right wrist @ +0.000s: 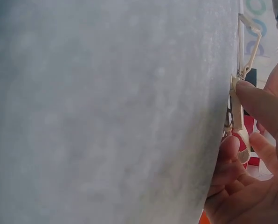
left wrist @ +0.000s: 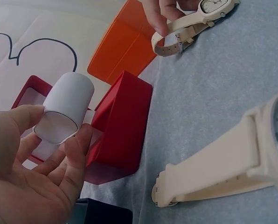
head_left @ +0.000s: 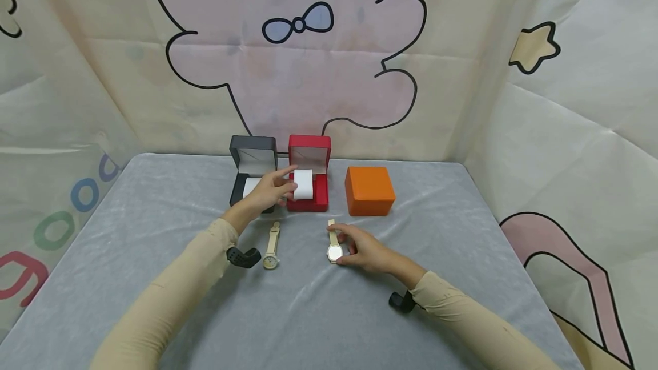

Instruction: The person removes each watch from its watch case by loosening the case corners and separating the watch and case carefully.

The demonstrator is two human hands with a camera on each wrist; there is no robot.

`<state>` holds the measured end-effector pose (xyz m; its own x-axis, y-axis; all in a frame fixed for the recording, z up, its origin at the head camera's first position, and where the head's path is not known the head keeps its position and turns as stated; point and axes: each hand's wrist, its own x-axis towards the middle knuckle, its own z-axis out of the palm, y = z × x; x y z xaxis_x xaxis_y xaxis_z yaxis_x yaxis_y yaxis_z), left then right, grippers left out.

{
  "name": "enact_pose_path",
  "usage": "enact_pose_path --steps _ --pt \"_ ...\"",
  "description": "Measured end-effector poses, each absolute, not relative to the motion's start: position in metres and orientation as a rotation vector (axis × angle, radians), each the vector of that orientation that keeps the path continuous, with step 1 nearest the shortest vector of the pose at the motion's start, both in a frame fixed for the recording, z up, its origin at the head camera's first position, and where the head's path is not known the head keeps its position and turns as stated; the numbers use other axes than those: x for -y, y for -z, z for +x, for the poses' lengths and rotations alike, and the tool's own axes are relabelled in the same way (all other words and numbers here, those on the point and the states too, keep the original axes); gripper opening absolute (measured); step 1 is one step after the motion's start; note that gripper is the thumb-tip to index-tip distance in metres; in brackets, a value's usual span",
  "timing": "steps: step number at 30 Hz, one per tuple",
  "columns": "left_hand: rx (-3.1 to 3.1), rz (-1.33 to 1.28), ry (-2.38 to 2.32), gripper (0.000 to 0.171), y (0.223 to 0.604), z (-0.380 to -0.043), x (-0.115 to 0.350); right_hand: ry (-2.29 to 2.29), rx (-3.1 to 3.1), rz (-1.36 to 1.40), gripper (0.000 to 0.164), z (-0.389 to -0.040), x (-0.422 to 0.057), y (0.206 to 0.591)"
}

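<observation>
My left hand [head_left: 268, 190] pinches a white watch cushion [left wrist: 69, 102] between thumb and fingertips, tilted in the left wrist view. The cushion is held at the open red watch box [head_left: 308, 205], whose lid stands up behind it. On the table, my right hand [head_left: 364, 249] grips a cream-strapped wristwatch [head_left: 334, 253], thumb at its case and fingers at the far end of the strap. A second cream wristwatch [head_left: 270, 260] lies left of it, below my left wrist, touched by neither hand.
An open dark grey watch box [head_left: 253, 143] with a white cushion inside stands left of the red one, partly hidden by my left hand. To the right sits a closed orange box [head_left: 370, 187]. A grey cloth [head_left: 308, 324] covers the table, with printed curtains around it.
</observation>
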<state>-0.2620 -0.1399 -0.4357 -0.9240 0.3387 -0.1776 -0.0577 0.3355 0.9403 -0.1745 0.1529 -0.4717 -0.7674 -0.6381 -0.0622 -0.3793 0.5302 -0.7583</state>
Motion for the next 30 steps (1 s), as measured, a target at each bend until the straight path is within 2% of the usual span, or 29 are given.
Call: enact_pose_path --steps 30 --pt "-2.264 0.266 -1.621 0.064 0.439 -0.275 0.13 1.213 -2.357 -0.755 0.061 -0.178 -0.159 0.467"
